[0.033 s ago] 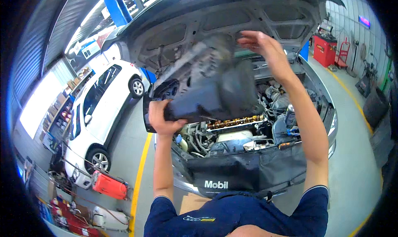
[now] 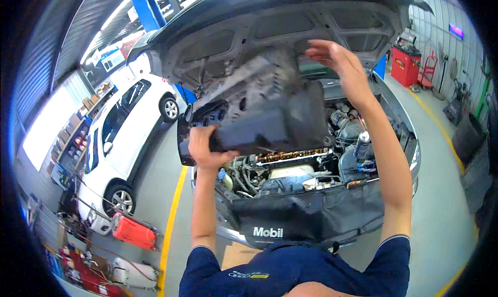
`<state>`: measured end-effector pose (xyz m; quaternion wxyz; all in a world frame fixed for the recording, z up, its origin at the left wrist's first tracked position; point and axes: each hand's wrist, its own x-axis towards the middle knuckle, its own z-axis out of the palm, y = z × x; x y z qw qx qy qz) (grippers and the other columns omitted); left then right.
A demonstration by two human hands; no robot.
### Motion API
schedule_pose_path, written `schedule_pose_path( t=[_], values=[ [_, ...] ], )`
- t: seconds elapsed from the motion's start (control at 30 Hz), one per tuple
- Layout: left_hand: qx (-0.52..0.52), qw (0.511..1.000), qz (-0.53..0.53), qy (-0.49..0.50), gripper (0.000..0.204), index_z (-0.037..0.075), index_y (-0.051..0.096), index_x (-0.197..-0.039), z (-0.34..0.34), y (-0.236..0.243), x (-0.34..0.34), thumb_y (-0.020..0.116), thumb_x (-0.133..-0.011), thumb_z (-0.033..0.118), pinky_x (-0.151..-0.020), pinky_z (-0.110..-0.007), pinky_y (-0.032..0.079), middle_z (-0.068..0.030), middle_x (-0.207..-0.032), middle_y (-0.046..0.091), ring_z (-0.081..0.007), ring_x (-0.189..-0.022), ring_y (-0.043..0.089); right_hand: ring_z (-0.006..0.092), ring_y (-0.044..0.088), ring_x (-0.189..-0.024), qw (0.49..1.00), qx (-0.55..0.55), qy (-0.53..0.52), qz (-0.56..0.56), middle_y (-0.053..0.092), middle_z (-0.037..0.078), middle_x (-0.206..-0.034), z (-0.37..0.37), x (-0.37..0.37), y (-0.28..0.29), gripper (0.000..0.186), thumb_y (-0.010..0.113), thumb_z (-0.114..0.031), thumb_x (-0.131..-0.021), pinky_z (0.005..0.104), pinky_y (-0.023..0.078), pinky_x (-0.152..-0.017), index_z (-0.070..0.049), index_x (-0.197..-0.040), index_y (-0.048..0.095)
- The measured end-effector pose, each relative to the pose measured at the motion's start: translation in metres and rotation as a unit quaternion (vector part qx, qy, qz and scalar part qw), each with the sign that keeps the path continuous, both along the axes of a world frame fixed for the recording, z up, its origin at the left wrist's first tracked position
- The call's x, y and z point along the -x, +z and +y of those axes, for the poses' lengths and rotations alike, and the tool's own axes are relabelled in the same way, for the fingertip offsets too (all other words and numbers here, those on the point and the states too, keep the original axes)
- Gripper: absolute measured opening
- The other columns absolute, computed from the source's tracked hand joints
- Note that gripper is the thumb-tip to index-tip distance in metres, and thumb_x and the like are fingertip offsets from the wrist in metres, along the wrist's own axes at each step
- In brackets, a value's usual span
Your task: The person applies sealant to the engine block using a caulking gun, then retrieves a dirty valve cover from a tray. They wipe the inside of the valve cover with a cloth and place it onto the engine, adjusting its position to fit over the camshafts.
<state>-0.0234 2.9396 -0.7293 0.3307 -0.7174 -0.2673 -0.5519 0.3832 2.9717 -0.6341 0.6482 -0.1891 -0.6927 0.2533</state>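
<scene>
My left hand (image 2: 203, 147) grips the near left edge of a large black engine cover (image 2: 259, 121), thumb toward me and fingers round its edge. The cover is held up, tilted, over the engine bay, its ribbed, grimy face partly blurred. Beside its far right corner my right hand (image 2: 340, 63) is raised, fingers stretched out and seemingly apart from the cover. Below, an exposed golden-brown camshaft row (image 2: 295, 155) shows in the engine. The cover hides the back left of the bay.
The raised hood (image 2: 285, 24) arches above. A spray can (image 2: 362, 145) stands at the bay's right side. A black fender cover (image 2: 311, 211) drapes over the car's front. A white car (image 2: 122, 125) is parked at left; a red cabinet (image 2: 405, 63) stands far right.
The engine cover has shifted slightly and shows more of its ribbed face. My right hand has moved a little to the right, away from it. My left hand keeps its grip.
</scene>
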Motion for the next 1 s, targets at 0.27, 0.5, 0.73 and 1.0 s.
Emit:
schedule_pose_path(
  t=[0.27, 0.5, 0.73, 1.0],
  values=[
    [-0.037, 0.991, 0.124, 0.036, 0.082, 0.000, 0.073, -0.094, 0.004, -0.013, -0.033, 0.090, -0.062, 0.073, -0.065, -0.037, 0.054, -0.0091, -0.085, 0.066, -0.0275, -0.071, 0.064, 0.0391, 0.063, -0.124, 0.905, -0.189, -0.252, -0.284, 0.068, 0.019, -0.129, -0.077, 0.017, 0.000, 0.048, 0.077, -0.025, -0.093, 0.0445, 0.049, -0.109, -0.001, -0.133, 0.065],
    [-0.010, 0.976, 0.217, 0.005, 0.082, -0.001, 0.076, -0.096, 0.004, -0.022, -0.037, 0.088, -0.062, 0.073, -0.074, -0.035, 0.058, -0.0089, -0.088, 0.068, -0.0261, -0.076, 0.068, 0.0420, 0.061, -0.125, 0.840, -0.220, -0.278, -0.412, 0.067, 0.022, -0.132, -0.045, 0.074, -0.011, 0.060, 0.083, -0.029, -0.087, 0.0484, 0.051, -0.107, 0.002, -0.133, 0.062],
    [-0.010, 0.960, 0.273, -0.061, 0.077, -0.002, 0.075, -0.096, 0.008, -0.039, -0.048, 0.085, -0.069, 0.070, -0.079, -0.035, 0.058, -0.0075, -0.090, 0.067, -0.0246, -0.080, 0.068, 0.0399, 0.076, -0.089, 0.748, -0.067, -0.313, -0.581, 0.077, 0.021, -0.089, 0.001, 0.120, -0.049, 0.060, 0.084, -0.056, -0.083, 0.0503, 0.060, -0.084, 0.002, -0.097, 0.075],
    [0.038, 0.941, 0.319, -0.110, 0.073, -0.002, 0.074, -0.098, 0.024, -0.079, -0.047, 0.083, -0.073, 0.067, -0.080, -0.033, 0.057, -0.0057, -0.089, 0.064, -0.0238, -0.081, 0.065, 0.0412, 0.077, -0.087, 0.778, 0.045, -0.296, -0.552, 0.077, 0.024, -0.091, 0.010, 0.128, -0.099, 0.076, 0.083, -0.061, -0.083, 0.0491, 0.062, -0.079, 0.008, -0.112, 0.069]
  ],
)
